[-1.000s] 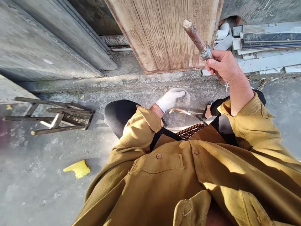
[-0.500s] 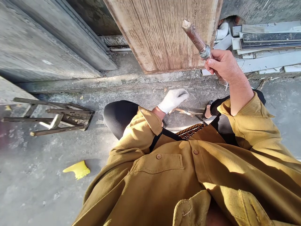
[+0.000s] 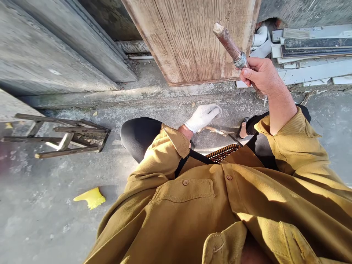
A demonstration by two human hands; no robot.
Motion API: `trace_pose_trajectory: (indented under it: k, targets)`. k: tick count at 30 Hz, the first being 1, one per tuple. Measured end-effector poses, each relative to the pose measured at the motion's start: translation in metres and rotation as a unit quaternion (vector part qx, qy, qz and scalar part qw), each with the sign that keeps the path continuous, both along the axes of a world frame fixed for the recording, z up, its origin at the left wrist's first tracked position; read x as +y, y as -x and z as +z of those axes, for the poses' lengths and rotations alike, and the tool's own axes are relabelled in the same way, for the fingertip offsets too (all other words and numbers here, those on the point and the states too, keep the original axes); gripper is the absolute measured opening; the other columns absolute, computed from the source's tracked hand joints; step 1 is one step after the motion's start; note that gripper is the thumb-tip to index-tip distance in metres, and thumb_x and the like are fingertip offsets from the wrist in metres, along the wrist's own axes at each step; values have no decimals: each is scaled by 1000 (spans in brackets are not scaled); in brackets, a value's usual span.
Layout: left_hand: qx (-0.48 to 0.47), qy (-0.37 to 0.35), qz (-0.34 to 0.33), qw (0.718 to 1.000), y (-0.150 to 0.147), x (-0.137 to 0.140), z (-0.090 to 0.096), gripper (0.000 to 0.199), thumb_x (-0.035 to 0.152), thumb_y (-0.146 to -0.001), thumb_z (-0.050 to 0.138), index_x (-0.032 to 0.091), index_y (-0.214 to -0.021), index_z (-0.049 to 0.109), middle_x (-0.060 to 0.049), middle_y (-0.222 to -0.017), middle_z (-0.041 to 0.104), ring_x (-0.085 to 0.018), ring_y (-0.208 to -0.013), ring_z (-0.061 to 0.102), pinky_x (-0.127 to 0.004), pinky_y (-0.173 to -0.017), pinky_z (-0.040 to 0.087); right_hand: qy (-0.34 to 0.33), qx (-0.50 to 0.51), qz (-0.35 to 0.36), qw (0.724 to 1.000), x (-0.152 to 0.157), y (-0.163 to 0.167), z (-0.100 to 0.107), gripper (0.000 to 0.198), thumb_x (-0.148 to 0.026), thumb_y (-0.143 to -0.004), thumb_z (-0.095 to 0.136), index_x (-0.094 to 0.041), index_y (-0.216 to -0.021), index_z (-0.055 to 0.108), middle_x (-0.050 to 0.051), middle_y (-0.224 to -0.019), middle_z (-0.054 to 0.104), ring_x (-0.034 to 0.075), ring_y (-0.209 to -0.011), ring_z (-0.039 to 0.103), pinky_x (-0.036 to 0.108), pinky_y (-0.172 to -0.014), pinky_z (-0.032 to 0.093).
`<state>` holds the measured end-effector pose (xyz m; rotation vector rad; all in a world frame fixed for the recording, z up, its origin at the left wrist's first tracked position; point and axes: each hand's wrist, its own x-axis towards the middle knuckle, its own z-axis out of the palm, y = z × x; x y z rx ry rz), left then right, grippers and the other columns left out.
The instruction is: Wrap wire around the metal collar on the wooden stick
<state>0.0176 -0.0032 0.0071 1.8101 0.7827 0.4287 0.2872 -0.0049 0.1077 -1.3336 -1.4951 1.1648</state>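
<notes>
My right hand (image 3: pixel 260 76), bare, is wrapped round a thick wooden stick (image 3: pixel 227 42), which slants up to the left with its pale cut end at the top. Just above my fingers, several turns of silvery wire (image 3: pixel 240 60) circle the stick. A thin strand runs from near the stick down toward my left hand (image 3: pixel 205 116), which wears a white knitted glove and is closed in a pinch on that wire. Past the gloved fingers, on the ground between my legs, lies a thin peeled branch (image 3: pixel 216 130). The fingertips of my left hand are partly hidden.
A wooden panel (image 3: pixel 189 44) leans against the wall ahead. Stacked boards (image 3: pixel 316 55) and a white pipe (image 3: pixel 260 36) are at the right. On the left, a wooden stool (image 3: pixel 71 135) lies on its side, and a yellow scrap (image 3: pixel 92 198) is on the concrete.
</notes>
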Motion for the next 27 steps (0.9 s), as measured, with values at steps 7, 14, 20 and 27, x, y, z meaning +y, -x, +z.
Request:
trace_pose_trajectory:
  k: [7,14,20,27]
  targets:
    - [-49,142,43,988,-2,-1,-6,23,31,-90,63,16,-78,75,-3,-76,75,-13,-73,70,-24,-75,55,-46,22,-26,998,-1,0,-18,20,-69,-76,80,-54,-67,70,7,-58,44,32,-68,31,42,-63,22]
    - [59,-2,63,996,-3,-3,3,31,31,-103,51,18,-81,70,-3,-72,71,-16,-74,69,-27,-77,53,-27,-47,-26,998,13,-17,-32,27,-73,-78,72,-52,-67,60,4,-49,1,33,-74,21,40,-70,14]
    - [263,-272,-29,925,4,3,16,41,37,-113,42,16,-105,77,-12,-101,78,-28,-96,75,-37,-88,52,-2,-244,127,961,26,-45,-83,49,-52,-66,82,-43,-48,37,3,-42,17,30,-83,36,44,-78,25]
    - [146,-181,30,972,16,20,17,24,27,-102,56,17,-102,78,-7,-104,80,-25,-104,74,-35,-98,54,139,-226,506,821,4,-17,-44,17,-43,-83,73,-28,-76,78,-3,-58,59,17,-62,46,33,-63,38]
